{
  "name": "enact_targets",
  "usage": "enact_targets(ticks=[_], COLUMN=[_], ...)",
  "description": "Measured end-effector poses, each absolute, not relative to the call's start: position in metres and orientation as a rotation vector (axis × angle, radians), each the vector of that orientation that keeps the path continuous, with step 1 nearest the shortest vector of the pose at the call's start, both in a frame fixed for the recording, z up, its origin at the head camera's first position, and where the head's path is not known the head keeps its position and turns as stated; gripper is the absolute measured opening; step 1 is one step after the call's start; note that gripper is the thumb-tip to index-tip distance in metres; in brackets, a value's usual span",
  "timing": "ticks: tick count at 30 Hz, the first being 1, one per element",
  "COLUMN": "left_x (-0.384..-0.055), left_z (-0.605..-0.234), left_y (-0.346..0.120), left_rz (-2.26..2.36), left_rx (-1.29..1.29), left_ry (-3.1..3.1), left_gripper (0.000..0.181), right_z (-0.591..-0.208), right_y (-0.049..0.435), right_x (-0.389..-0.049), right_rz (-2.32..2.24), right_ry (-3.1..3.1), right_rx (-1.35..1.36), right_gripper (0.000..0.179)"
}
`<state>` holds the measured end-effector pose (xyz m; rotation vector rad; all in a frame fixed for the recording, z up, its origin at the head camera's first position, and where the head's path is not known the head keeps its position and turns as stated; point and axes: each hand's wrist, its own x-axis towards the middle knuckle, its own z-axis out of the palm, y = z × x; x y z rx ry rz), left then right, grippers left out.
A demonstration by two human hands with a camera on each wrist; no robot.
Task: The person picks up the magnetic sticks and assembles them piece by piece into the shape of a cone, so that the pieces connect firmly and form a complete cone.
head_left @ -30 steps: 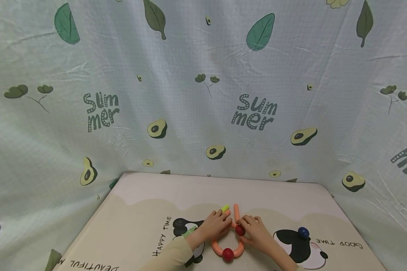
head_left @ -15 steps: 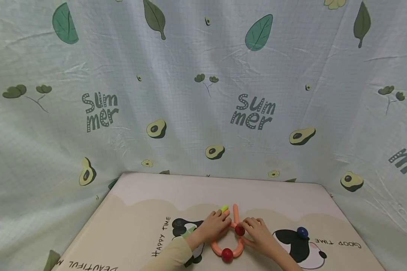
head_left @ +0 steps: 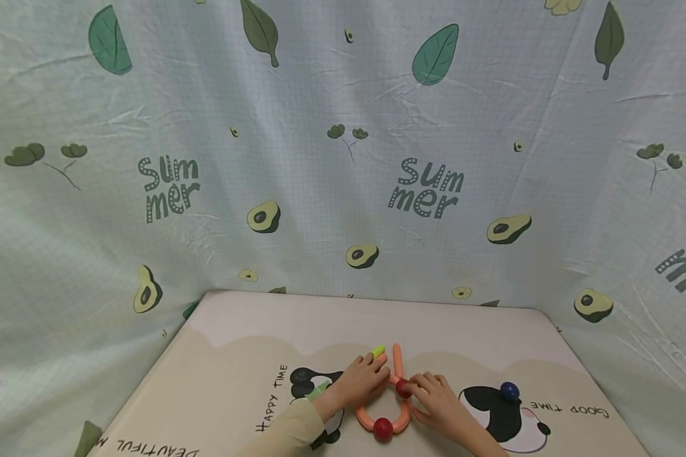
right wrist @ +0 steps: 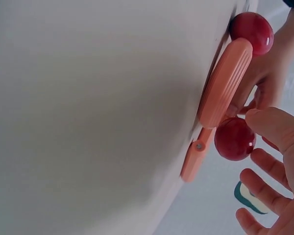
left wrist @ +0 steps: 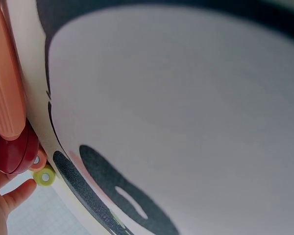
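Note:
In the head view, orange curved pieces form a ring on the printed mat, with a red ball at its near side. A second red ball sits at the far right of the ring, where a straight orange stick extends away. My right hand pinches that ball lightly between thumb and forefinger. My left hand holds the ring's far left side, fingers over another orange stick; a yellow-green stick shows beyond them. The left hand's exact grip is partly hidden.
A blue ball lies to the right on the mat, over a printed black-and-white animal. Behind the mat's far edge hangs a patterned cloth with avocados and leaves.
My right hand has shifted slightly right and toward me, its fingers now covering less of the far red ball. The left hand and the ring stay about where they were.

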<state>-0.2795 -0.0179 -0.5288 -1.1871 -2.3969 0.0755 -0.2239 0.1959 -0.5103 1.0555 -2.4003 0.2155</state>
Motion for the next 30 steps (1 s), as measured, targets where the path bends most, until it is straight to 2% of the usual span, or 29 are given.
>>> enact_targets(ticks=[11, 20, 30], left_x=[-0.28, -0.28, -0.282], left_z=[-0.527, -0.526, -0.529], left_y=[-0.018, -0.018, -0.017], left_rz=[0.095, 0.106, 0.114], left_rx=[-1.181, -1.184, -1.187], left_ry=[-2.418, -2.454, -2.437], left_gripper=[0.013, 0.014, 0.013], right_z=[-0.515, -0.516, -0.517], right_y=[0.194, 0.192, 0.185], right_x=[-0.216, -0.213, -0.215], right_rz=[0.123, 0.03, -0.054], right_ry=[-2.364, -2.496, -2.348], right_rx=[1.177, 1.277, 1.383], right_gripper=[0.041, 0.028, 0.016])
